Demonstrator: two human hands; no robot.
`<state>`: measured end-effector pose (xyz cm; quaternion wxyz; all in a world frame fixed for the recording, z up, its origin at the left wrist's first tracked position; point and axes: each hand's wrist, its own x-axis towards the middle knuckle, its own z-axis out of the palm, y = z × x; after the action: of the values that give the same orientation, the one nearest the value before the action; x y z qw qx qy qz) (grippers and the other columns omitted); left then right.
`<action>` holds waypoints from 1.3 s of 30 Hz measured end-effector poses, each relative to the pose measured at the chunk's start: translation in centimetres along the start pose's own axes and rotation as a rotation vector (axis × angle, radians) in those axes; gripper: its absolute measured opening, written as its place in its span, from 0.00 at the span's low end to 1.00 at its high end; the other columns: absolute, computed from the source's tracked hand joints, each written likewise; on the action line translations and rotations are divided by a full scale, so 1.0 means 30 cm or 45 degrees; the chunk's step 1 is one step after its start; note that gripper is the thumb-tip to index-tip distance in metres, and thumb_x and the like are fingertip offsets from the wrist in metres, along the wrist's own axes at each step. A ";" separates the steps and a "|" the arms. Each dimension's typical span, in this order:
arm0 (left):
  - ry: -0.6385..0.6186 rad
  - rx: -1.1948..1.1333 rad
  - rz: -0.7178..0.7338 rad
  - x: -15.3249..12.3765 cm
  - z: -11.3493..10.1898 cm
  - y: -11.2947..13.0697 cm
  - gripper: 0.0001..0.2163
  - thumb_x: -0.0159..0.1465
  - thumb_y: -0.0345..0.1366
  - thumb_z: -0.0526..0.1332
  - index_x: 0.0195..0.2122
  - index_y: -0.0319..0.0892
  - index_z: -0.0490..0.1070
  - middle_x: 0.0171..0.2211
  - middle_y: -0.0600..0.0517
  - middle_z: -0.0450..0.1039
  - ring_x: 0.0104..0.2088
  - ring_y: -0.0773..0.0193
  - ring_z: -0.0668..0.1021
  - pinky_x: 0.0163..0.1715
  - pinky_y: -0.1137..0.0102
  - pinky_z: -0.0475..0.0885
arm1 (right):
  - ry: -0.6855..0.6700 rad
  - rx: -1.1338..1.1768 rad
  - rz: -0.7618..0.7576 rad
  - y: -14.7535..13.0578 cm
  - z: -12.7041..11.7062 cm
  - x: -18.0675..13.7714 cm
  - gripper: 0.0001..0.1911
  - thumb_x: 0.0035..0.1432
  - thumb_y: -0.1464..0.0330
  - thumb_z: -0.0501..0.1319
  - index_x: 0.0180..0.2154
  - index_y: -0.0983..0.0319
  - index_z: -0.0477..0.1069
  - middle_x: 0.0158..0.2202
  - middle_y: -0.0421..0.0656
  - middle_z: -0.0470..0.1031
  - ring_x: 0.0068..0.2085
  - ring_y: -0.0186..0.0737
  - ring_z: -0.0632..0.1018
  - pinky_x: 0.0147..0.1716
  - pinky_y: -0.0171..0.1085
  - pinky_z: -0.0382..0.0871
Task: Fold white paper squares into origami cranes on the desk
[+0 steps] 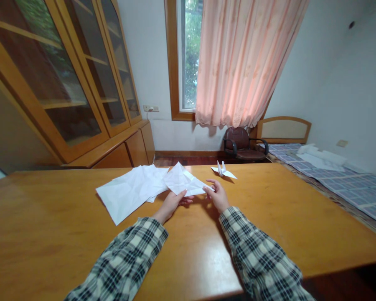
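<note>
Above the glossy wooden surface (269,221), left hand (173,203) and right hand (219,195) pinch pointed, creased paper (182,179); wrinkled sheets (128,190) and an angular paper crane (223,171) lie nearby.

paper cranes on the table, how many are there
1: a white paper crane on the table, beyond the right hand, which holds folded paper. Any under the loose sheets would be hidden.

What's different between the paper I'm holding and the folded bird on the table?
The held paper is in your left hand and right hand; the paper bird stands apart on the table. The held paper is broad and fairly flat, while the paper bird has raised points. The held paper looks larger than the paper bird. Both are white.
</note>
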<state>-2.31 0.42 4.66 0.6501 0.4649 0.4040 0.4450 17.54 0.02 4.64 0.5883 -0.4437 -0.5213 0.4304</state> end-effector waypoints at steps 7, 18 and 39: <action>0.048 0.017 0.013 0.005 -0.002 -0.007 0.11 0.61 0.38 0.61 0.37 0.32 0.73 0.32 0.39 0.79 0.28 0.59 0.81 0.27 0.71 0.75 | 0.032 0.218 0.227 -0.015 0.028 -0.017 0.25 0.43 0.56 0.67 0.40 0.60 0.60 0.20 0.32 0.67 0.17 0.29 0.67 0.15 0.29 0.60; -0.030 0.332 0.197 0.009 -0.014 -0.040 0.21 0.56 0.49 0.62 0.39 0.34 0.75 0.36 0.41 0.79 0.39 0.51 0.79 0.40 0.61 0.73 | -0.332 0.161 0.561 0.017 0.093 -0.071 0.24 0.47 0.48 0.62 0.24 0.64 0.68 0.18 0.39 0.69 0.18 0.31 0.70 0.18 0.32 0.66; -0.198 0.671 0.230 -0.012 -0.013 -0.042 0.24 0.62 0.54 0.51 0.18 0.40 0.66 0.17 0.53 0.68 0.21 0.66 0.71 0.25 0.73 0.68 | -0.142 -0.091 0.441 0.024 0.083 -0.063 0.25 0.50 0.49 0.59 0.18 0.62 0.64 0.13 0.36 0.64 0.15 0.28 0.63 0.14 0.30 0.54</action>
<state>-2.52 -0.03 3.38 0.4936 0.6846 0.4116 0.3438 14.86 -1.46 3.65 0.4596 -0.5229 -0.4839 0.5303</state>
